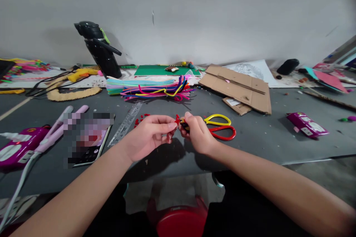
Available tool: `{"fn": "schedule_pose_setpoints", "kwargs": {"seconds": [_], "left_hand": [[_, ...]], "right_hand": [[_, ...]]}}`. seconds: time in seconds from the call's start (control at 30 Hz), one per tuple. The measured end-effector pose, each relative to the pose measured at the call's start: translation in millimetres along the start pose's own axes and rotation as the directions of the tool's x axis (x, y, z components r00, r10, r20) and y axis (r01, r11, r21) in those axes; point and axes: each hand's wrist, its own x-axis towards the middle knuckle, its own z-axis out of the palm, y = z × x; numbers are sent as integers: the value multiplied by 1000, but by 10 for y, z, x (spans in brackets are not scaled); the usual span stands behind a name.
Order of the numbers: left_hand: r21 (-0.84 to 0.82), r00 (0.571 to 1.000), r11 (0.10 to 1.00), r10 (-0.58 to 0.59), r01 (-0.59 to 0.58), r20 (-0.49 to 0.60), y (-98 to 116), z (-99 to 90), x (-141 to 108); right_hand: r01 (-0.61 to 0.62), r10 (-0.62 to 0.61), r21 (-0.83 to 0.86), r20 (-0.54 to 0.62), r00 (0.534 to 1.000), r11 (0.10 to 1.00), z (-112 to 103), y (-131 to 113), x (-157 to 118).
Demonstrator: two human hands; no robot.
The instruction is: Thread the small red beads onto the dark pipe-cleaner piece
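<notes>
My left hand [155,133] pinches a small red piece [177,120] between thumb and fingers, at the middle of the view. Close on its right, my right hand [198,133] is closed around a small black and yellow tool [183,123], whose tip meets the red piece. Most of the tool is hidden by my fingers. Scissors with one yellow and one red handle loop [222,133] lie just beyond my right hand. More small red bits [137,122] are scattered on the table behind my left hand.
A clear ruler [126,124], a phone [93,140] and a pink flat iron [62,129] lie left. Behind are pipe cleaners [155,88], a black bottle [101,52] and cardboard [236,87]. Purple power strips [307,125] sit at both sides. A red stool [180,222] is below.
</notes>
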Motion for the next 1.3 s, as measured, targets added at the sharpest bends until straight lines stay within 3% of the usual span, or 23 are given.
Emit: {"fn": "schedule_pose_setpoints", "kwargs": {"seconds": [1.3], "left_hand": [[47, 1000, 999, -9, 9, -5, -22, -4, 15]], "right_hand": [[22, -22, -23, -5, 1000, 999, -22, 3, 3]]}}
